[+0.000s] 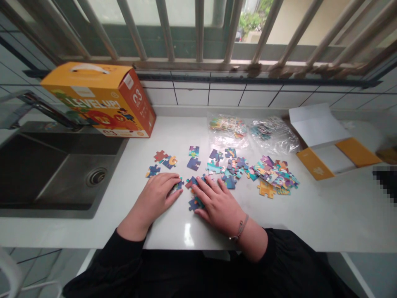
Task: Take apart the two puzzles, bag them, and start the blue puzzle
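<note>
My left hand [157, 194] rests on the white counter with its fingers curled round a dark blue puzzle piece [178, 184], whose edge shows between fingertips and thumb. Beside it, my right hand [216, 199] lies flat with fingers spread, over a few puzzle pieces [194, 203] that it partly hides. Just beyond both hands are loose pieces: a dark blue one [194, 164], a green and purple one [194, 151] and a reddish-brown one [160, 156]. To the right, many pieces lie in a mixed pile [276, 174], with a yellow piece [266, 189] at its near edge.
Two clear plastic bags of pieces [228, 126] [273, 132] lie toward the back wall. An opened white and orange box [319, 161] lies at right. At left stand a large orange carton [102, 103] and a dark sink [77, 178] with a chrome faucet [46, 109]. Window bars [198, 33] rise behind.
</note>
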`<state>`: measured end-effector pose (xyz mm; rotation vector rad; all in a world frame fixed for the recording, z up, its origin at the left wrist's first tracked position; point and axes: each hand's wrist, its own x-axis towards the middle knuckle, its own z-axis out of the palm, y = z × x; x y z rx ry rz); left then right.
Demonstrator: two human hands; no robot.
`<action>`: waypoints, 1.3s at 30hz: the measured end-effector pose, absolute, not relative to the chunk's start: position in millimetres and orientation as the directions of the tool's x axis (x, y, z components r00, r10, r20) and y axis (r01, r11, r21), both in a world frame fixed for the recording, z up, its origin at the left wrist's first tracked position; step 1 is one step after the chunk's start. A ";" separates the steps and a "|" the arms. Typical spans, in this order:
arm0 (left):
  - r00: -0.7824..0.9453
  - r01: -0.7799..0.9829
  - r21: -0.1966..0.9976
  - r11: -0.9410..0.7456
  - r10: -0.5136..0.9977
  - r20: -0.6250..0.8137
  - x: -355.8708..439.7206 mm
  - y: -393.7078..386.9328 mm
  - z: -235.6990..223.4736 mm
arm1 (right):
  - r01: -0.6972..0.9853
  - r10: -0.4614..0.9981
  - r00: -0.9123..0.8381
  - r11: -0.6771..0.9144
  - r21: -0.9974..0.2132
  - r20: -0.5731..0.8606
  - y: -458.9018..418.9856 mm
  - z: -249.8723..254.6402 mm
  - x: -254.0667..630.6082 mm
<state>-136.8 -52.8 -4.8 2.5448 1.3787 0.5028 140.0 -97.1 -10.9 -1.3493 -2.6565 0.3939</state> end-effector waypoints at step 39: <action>0.641 0.731 0.259 -0.632 0.765 0.058 -2.4 -25.3 -10.0 | 0.969 0.981 -0.189 0.193 -0.153 0.038 -66.8 -11.4 216.2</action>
